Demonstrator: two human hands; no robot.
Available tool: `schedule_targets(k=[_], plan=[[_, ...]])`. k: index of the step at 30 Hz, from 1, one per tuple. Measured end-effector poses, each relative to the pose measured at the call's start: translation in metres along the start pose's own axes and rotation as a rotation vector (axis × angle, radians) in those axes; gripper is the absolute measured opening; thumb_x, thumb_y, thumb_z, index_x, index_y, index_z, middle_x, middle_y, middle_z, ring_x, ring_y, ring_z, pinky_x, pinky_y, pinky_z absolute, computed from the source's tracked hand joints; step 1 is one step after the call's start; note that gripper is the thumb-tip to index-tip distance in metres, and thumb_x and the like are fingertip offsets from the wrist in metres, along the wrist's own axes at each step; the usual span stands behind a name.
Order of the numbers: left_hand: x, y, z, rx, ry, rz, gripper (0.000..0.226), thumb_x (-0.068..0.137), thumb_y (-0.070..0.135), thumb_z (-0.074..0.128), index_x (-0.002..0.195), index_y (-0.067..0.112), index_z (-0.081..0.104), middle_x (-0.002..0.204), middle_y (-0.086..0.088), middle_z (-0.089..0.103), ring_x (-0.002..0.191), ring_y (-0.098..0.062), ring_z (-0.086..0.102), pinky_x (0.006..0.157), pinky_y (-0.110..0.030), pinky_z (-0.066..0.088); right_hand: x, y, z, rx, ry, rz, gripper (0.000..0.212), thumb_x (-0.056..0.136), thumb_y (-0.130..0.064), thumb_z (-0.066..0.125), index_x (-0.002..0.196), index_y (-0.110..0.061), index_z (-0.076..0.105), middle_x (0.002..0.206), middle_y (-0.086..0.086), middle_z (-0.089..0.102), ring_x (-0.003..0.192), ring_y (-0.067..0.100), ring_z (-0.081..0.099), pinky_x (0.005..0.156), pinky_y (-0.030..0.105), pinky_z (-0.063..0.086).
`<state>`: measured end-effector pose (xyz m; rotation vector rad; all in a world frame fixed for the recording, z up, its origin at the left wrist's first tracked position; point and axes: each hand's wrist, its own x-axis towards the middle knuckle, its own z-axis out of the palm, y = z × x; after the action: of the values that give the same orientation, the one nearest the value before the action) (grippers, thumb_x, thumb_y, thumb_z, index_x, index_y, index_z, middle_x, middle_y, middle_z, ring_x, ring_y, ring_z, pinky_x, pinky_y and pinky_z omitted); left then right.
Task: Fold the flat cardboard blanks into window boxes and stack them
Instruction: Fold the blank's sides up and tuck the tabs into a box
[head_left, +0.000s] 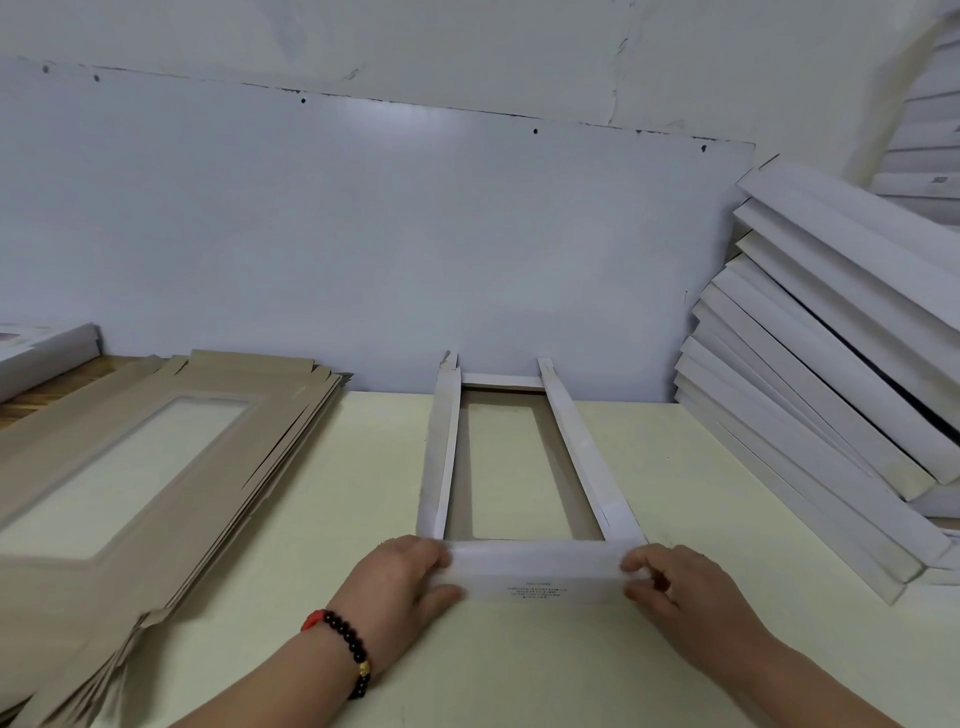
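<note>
I see the half-folded window box (519, 467) lying on the desk (675, 467), its near flap (535, 571) spanning between my hands. My left hand (402, 587) pinches the flap's left end, thumb beneath and fingers (434, 553) curled over; my right hand (675, 587) pinches the right end.

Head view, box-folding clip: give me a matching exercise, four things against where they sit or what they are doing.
Things:
1. flat brown blanks
2. finished white boxes
3. box being folded
4. beaded bracelet

Places or states:
A. held at its near end by both hands
B. on the left wrist
C. stacked leaning at the right
D. piled at the left of the table

Pairs: 1-D, 2-C, 3-A, 4-B
</note>
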<state>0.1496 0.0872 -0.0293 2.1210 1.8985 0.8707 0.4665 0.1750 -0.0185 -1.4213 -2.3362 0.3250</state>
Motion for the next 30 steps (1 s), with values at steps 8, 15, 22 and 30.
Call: schedule_targets(k=[8,15,22,30], plan=[[0.001,0.008,-0.003,0.245,0.036,0.106,0.006,0.078,0.030,0.073,0.082,0.027,0.071,0.092,0.007,0.053,0.078,-0.016,0.052,0.063,-0.019,0.039,0.002,-0.006,-0.005,-0.198,0.053,-0.111,0.007,0.082,-0.026,0.073,0.083,-0.033,0.072,0.104,-0.023,0.061,0.095,0.009,0.063,0.081,0.024,0.043],[0.014,0.031,0.006,0.593,-0.175,0.134,0.009,0.082,0.023,0.061,0.087,0.025,0.068,0.087,0.005,0.061,0.092,-0.023,0.054,0.083,-0.030,0.040,0.008,-0.026,-0.007,-0.501,0.156,-0.370,0.035,0.038,-0.025,0.097,0.053,-0.034,0.066,0.062,-0.020,0.057,0.060,0.009,0.060,0.060,0.026,0.050],[0.032,0.063,0.042,0.624,-0.294,0.185,0.031,0.090,0.010,0.036,0.117,0.011,0.051,0.119,-0.012,0.054,0.111,-0.030,0.050,0.094,-0.040,0.031,0.014,-0.072,0.043,-0.534,0.097,-0.468,0.037,0.038,-0.033,0.091,0.051,-0.027,0.057,0.051,-0.011,0.053,0.048,0.005,0.055,0.049,0.014,0.045],[0.033,0.050,0.025,0.673,-0.320,0.157,0.033,0.087,0.005,0.039,0.116,0.012,0.054,0.110,-0.009,0.059,0.100,-0.030,0.057,0.095,-0.036,0.031,0.026,-0.072,0.037,-0.572,0.045,-0.536,0.039,0.041,-0.047,0.091,0.051,-0.029,0.059,0.052,-0.014,0.051,0.045,0.004,0.052,0.048,0.014,0.044]])
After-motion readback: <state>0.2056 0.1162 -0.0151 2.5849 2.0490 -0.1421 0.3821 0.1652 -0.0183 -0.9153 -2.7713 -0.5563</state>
